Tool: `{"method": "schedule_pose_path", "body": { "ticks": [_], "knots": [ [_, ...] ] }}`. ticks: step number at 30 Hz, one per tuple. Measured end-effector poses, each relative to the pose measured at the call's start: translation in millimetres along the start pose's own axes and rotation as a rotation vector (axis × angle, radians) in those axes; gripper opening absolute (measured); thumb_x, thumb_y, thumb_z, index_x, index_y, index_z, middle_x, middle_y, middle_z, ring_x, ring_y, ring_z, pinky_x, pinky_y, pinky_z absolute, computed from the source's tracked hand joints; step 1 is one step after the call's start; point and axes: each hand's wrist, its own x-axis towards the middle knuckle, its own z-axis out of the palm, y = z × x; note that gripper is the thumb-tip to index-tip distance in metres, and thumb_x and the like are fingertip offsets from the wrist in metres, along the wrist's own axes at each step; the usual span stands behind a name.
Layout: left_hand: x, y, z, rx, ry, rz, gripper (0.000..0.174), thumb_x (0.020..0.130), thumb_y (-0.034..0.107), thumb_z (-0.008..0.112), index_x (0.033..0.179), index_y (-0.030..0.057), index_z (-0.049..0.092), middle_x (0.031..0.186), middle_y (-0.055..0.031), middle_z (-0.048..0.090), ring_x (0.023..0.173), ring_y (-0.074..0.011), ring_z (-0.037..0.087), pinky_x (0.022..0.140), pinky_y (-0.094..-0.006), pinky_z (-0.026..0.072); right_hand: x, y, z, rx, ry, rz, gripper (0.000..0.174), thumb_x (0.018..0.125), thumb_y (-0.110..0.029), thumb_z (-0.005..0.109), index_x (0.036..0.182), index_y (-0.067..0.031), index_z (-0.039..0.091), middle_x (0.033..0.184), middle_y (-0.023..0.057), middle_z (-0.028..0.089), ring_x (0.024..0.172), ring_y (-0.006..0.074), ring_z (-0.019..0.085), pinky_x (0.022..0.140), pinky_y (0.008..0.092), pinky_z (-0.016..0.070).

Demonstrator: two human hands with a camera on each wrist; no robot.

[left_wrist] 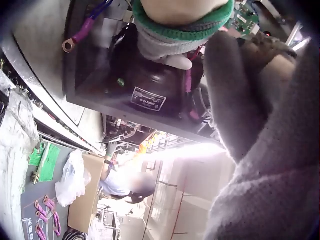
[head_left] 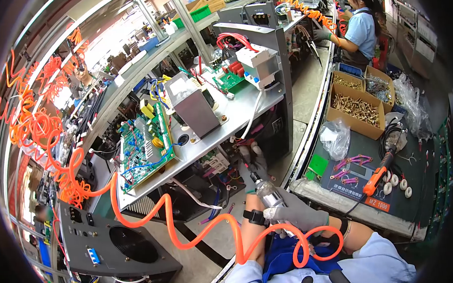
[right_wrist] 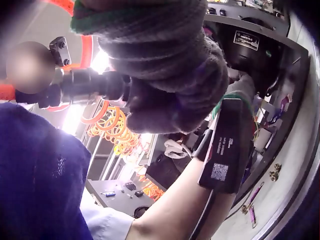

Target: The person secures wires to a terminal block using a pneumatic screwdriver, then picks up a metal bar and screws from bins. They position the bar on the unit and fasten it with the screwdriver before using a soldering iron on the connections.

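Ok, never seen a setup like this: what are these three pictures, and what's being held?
No robot: a person in grey gloves at an assembly line. The wide picture is from a head camera; the other two from cameras strapped on each wrist. The right hand grips an air screwdriver fed by an orange coiled hose. The left hand reaches into an open metal chassis carrying a green circuit board; its grip is unclear. Boxes of small metal parts sit nearby.
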Motion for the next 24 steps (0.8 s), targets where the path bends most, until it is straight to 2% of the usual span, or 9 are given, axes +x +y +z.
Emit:
{"method": "schedule_pose_path", "body": {
  "ticks": [2,10,12,16,17,18,19,22,24],
  "knots": [
    [4.9,2.5,0.9,-0.06,0.018,0.001,0.006,0.093,0.005,0.049,0.097,0.0014,0.051,0.093,-0.0105,0.057,0.085,-0.0188,0.057,0.073,-0.028,0.053,1.4,4.0,-0.8,0.012,-0.006,0.018,0.063,0.076,-0.028,0.069,0.125,-0.0002,0.039,0.094,0.0068,0.051,0.079,0.012,0.053,0.07,0.0264,0.0457],
    [88.5,6.2,14.2,-0.419,0.211,0.384,0.009,0.092,0.0,0.046,0.098,-0.0001,0.052,0.096,-0.0109,0.058,0.087,-0.0155,0.057,0.077,-0.0238,0.0521,7.4,11.2,-7.6,0.011,0.017,-0.005,0.066,0.077,-0.028,0.068,0.128,0.0002,0.036,0.092,0.0079,0.051,0.076,0.0126,0.054,0.066,0.0274,0.0473],
    [92.1,5.9,16.4,-0.319,0.225,0.449,0.01,0.092,-0.001,0.045,0.099,-0.0005,0.052,0.097,-0.011,0.059,0.088,-0.0147,0.057,0.078,-0.0228,0.0518,10.7,14.7,-11.1,-0.029,0.018,-0.04,0.068,0.077,-0.028,0.068,0.129,0.0001,0.035,0.092,0.0078,0.051,0.076,0.013,0.055,0.065,0.0278,0.0477],
    [96.9,1.5,15.4,0.402,0.338,0.668,0.009,0.092,0.001,0.046,0.099,-0.0005,0.052,0.099,-0.0104,0.058,0.088,-0.0145,0.057,0.078,-0.0217,0.0504,8.7,7.0,-13.4,-0.02,-0.001,-0.003,0.068,0.077,-0.028,0.069,0.129,0.0004,0.035,0.093,0.0083,0.051,0.078,0.0135,0.055,0.066,0.028,0.0475],
    [97.5,2.7,12.2,-0.047,0.307,0.49,0.01,0.093,0.002,0.046,0.101,-0.0009,0.05,0.1,-0.0102,0.057,0.088,-0.0145,0.057,0.077,-0.0215,0.0503,8.1,7.8,-12.2,-0.025,0.01,0.03,0.067,0.077,-0.029,0.069,0.128,0.0005,0.037,0.094,0.0084,0.05,0.079,0.0136,0.054,0.067,0.0279,0.0471],
    [98.0,3.3,11.7,-0.263,0.274,0.392,0.011,0.094,0.003,0.045,0.103,-0.001,0.049,0.101,-0.0102,0.056,0.088,-0.0145,0.057,0.077,-0.0214,0.0502,8.1,8.6,-10.0,-0.029,0.022,0.062,0.066,0.077,-0.029,0.069,0.127,0.0006,0.038,0.095,0.0085,0.05,0.081,0.0136,0.054,0.068,0.0279,0.0467],
    [98.4,4.1,11.4,-0.486,0.263,0.294,0.012,0.094,0.004,0.045,0.104,-0.0012,0.049,0.102,-0.0101,0.056,0.088,-0.0145,0.056,0.076,-0.0213,0.0501,11.5,13.1,-6.8,-0.082,0.052,-0.042,0.066,0.077,-0.031,0.07,0.125,0.0007,0.038,0.095,0.0088,0.05,0.083,0.0135,0.052,0.068,0.028,0.0469],
    [97.2,4.5,10.2,-0.309,0.203,0.329,0.015,0.097,0.009,0.043,0.106,-0.0013,0.048,0.101,-0.01,0.055,0.089,-0.0141,0.056,0.076,-0.0215,0.0505,19.9,30.1,-4.6,-0.162,0.096,-0.144,0.066,0.077,-0.034,0.07,0.124,0.0003,0.039,0.096,0.0091,0.05,0.086,0.0136,0.051,0.07,0.0284,0.0465],
    [96.8,4.8,7.9,-0.235,0.138,0.361,0.018,0.098,0.013,0.042,0.106,-0.0015,0.05,0.1,-0.0097,0.057,0.088,-0.014,0.056,0.076,-0.0223,0.0512,19.4,25.9,-8.4,-0.214,0.099,-0.149,0.066,0.077,-0.032,0.071,0.123,0.0011,0.038,0.093,0.009,0.051,0.078,0.0131,0.054,0.063,0.0278,0.0481]
  ]
}}
